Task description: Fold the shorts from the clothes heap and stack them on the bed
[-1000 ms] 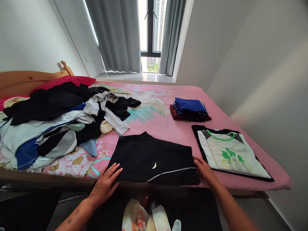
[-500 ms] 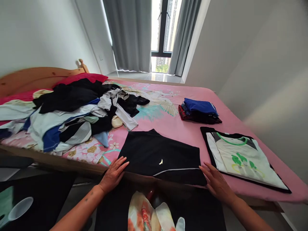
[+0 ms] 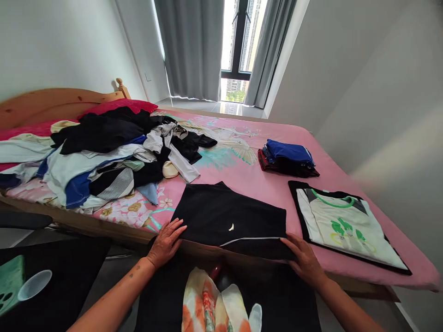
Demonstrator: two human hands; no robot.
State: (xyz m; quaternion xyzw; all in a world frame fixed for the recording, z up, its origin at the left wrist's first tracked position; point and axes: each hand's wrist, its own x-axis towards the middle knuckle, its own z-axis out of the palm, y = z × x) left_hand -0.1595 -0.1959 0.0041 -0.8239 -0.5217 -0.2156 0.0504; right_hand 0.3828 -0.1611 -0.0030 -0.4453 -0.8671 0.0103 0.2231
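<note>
A black garment (image 3: 238, 212), probably shorts or trousers laid flat, spreads over the near edge of the bed. It bears a small pale crescent mark and a thin grey curved line. My left hand (image 3: 165, 243) rests on its near left corner, fingers stretched out over the cloth. At the opposite side, my right hand (image 3: 307, 262) lies on the right edge with its fingers extended and touching the fabric. The undersides of both hands are hidden.
A jumbled heap of clothes (image 3: 100, 133) covers the bed's left side. A folded stack topped with blue cloth (image 3: 289, 150) sits at the back right. Nearer lies a white T-shirt (image 3: 349, 226) with green trim on black cloth. Lower left are a plastic cup (image 3: 34, 286) and a green object (image 3: 12, 283).
My right hand has shifted slightly left, further onto the garment's edge. The left hand stays at its corner. The whole view has tilted a little.
</note>
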